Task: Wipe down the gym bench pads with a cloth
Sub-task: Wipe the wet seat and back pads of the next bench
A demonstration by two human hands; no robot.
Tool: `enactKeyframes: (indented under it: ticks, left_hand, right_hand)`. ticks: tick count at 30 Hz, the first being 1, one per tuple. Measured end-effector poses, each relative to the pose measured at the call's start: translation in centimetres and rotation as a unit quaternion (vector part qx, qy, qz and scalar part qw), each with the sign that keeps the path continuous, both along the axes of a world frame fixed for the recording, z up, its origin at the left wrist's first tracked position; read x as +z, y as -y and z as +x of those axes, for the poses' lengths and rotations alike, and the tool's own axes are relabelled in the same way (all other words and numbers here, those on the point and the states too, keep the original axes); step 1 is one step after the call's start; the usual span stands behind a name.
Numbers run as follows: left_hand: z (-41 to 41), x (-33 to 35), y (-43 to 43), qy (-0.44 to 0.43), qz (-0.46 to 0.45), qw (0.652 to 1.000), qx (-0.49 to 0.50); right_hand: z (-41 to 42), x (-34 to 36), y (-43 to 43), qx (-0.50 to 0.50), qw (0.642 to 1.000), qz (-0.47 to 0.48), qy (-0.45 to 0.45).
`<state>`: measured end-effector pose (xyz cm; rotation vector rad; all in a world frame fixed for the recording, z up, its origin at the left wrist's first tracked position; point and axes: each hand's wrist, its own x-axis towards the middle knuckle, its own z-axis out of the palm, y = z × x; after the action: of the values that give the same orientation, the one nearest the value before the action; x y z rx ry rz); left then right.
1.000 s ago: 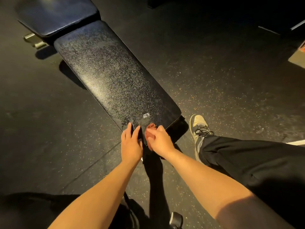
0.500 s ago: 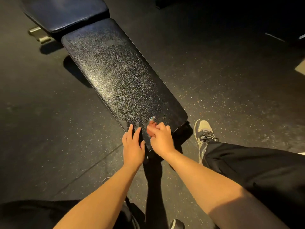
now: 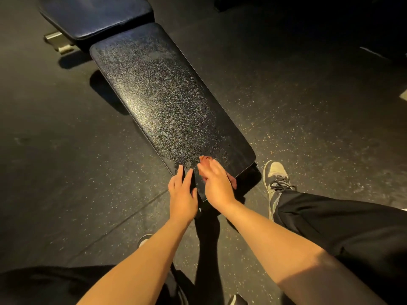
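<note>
The long black bench pad (image 3: 167,102) runs from the upper left toward me, its textured surface speckled in the light. Beyond its far end sits a second, smoother dark pad (image 3: 94,16). At the near end, my right hand (image 3: 217,186) lies flat with straight fingers on a reddish cloth (image 3: 204,160), pressing it on the pad. Cloth shows past the fingertips and at the hand's right side. My left hand (image 3: 182,194) rests with straight fingers on the pad's near left corner, beside the right hand.
My right leg in black trousers and a grey shoe (image 3: 276,179) stand on the floor just right of the bench's near end. A metal bench foot (image 3: 56,40) sticks out at the upper left. Speckled black rubber floor (image 3: 308,111) surrounds the bench.
My right hand has slid the cloth forward from the pad's near edge onto its surface, covering a small pale spot. My left hand stays at the near corner.
</note>
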<state>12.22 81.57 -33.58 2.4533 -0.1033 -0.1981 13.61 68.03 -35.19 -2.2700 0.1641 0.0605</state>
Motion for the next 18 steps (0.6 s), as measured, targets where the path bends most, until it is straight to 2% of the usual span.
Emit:
enactKeyframes:
  ticks: [5, 7, 10, 13, 18]
  left_hand:
    - [-0.1, 0.4, -0.5, 0.015, 0.006, 1.0, -0.012]
    - [0.0, 0.3, -0.4, 0.015, 0.009, 1.0, -0.013]
    - [0.1, 0.3, -0.2, 0.01, 0.011, 1.0, -0.008]
    - [0.2, 0.4, -0.3, 0.013, 0.003, 1.0, -0.009]
    - [0.0, 0.3, -0.5, 0.011, -0.011, 1.0, -0.006]
  right_hand:
    - [-1.6, 0.5, 0.4, 0.061, 0.997, -0.041, -0.007]
    - [-0.6, 1.4, 1.2, 0.049, 0.998, -0.015, 0.019]
    - [1.9, 2.7, 2.1, 0.001, 0.998, -0.026, 0.065]
    - [3.2, 3.1, 1.3, -0.008, 1.0, -0.02, -0.005]
    - [0.6, 1.8, -0.2, 0.047, 0.998, -0.048, 0.012]
